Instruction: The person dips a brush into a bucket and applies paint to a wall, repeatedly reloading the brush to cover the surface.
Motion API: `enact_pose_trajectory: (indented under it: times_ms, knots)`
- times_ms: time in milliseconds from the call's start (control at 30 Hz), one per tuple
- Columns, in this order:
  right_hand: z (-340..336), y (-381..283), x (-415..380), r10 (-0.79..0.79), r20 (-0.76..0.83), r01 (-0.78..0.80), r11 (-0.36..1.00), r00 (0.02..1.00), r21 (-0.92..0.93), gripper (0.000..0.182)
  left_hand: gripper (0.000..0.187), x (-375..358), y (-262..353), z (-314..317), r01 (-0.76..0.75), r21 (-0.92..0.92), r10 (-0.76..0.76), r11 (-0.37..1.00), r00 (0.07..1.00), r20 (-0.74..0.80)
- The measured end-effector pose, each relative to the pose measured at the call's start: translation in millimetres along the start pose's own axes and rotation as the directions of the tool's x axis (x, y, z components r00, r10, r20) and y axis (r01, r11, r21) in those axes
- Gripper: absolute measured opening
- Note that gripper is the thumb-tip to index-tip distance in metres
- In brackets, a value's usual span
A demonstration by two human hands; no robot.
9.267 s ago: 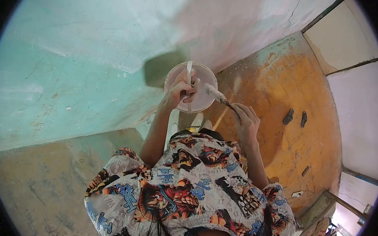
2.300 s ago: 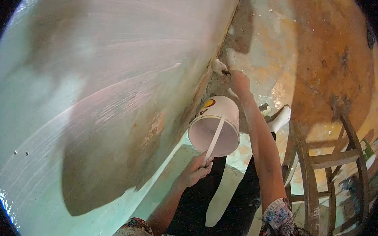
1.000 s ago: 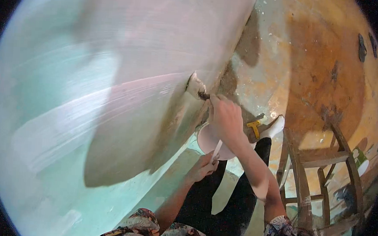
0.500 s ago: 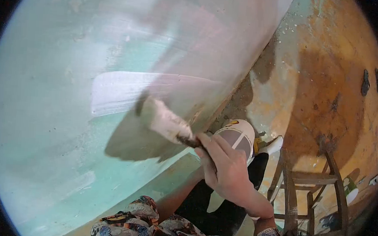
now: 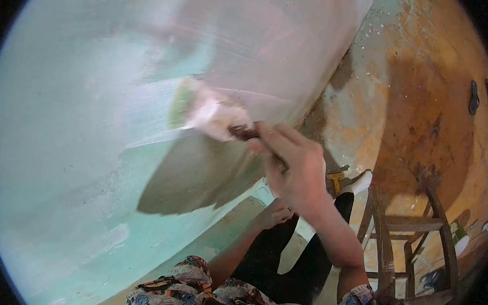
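Note:
My right hand (image 5: 299,170) grips the dark handle of a wide paintbrush (image 5: 215,114). The brush head is coated in white, and its pale green bristle end overlaps the white streak (image 5: 151,110) on the mint-green wall (image 5: 76,159). Motion smears the brush a little. Lower down, my left hand (image 5: 276,213) is by my legs with its fingers curled in; whatever they might hold is hidden.
A wooden stool (image 5: 413,224) stands on the stained floor (image 5: 408,123) at right. Near my white-covered foot (image 5: 359,182) lies a yellow tool (image 5: 336,181). Dark slippers (image 5: 473,98) lie farther off, and a green-and-white container (image 5: 460,238) is behind the stool.
My right hand and the paintbrush have moved up across the wall, onto the white streak. My left hand now shows more fully, and the white bucket seen before is out of sight.

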State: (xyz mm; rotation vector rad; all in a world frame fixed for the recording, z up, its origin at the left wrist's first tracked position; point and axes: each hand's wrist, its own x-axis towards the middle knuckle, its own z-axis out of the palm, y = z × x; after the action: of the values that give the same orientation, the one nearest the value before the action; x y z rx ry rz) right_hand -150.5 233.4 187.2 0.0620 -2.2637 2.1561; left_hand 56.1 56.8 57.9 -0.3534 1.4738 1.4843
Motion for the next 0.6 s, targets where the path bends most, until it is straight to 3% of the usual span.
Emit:
enact_pose_trajectory:
  times_ms: [67, 100, 367, 500, 600]
  knots:
    - [-3, 34, -4, 0.085, -0.020, -0.085, 0.996, 0.996, -0.041, 0.019, 0.027, -4, 60, 7, 0.142, -0.185, -0.138, 0.972, 0.990, 0.035]
    - [-4, 52, -8, 0.136, -0.027, -0.138, 0.988, 0.990, -0.070, 0.018, 0.031, -4, 51, 4, 0.152, -0.228, -0.147, 0.962, 0.988, 0.040]
    - [0, 233, -41, 0.281, -0.084, -0.292, 0.883, 0.956, -0.367, 0.020, 0.027, 11, 30, -8, 0.181, -0.274, -0.170, 0.944, 0.983, 0.066]
    - [8, 312, -54, 0.338, -0.105, -0.348, 0.820, 0.935, -0.454, 0.023, 0.038, 25, 5, -13, 0.211, -0.234, -0.214, 0.949, 0.977, 0.010]
    - [13, 367, -65, 0.394, -0.121, -0.402, 0.788, 0.911, -0.466, 0.024, 0.034, 36, -7, -18, 0.245, -0.233, -0.243, 0.941, 0.969, 0.040]
